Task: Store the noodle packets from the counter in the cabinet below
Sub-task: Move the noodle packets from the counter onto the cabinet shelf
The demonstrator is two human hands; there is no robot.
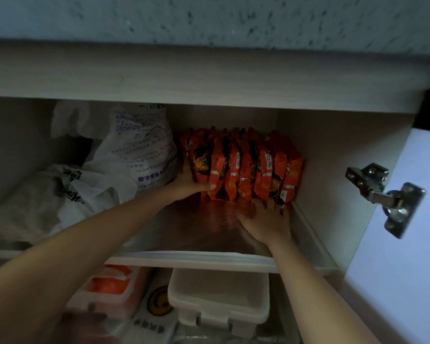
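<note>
Several orange-red noodle packets (243, 165) stand upright in a row at the back right of the cabinet shelf (194, 227). My left hand (191, 183) is at the row's left end, its thumb across the bottom front of the leftmost packets and its fingers behind them. My right hand (267, 219) lies flat on the shelf, fingers spread, with the fingertips touching the lower edges of the rightmost packets. The packets' backs are hidden.
White printed plastic bags (134, 155) fill the shelf's left side, right beside the packets. The cabinet's right wall (333, 170) and an open door with a metal hinge (382, 194) are to the right. Below, a lidded white container (219, 299) and an orange-lidded box (109, 286).
</note>
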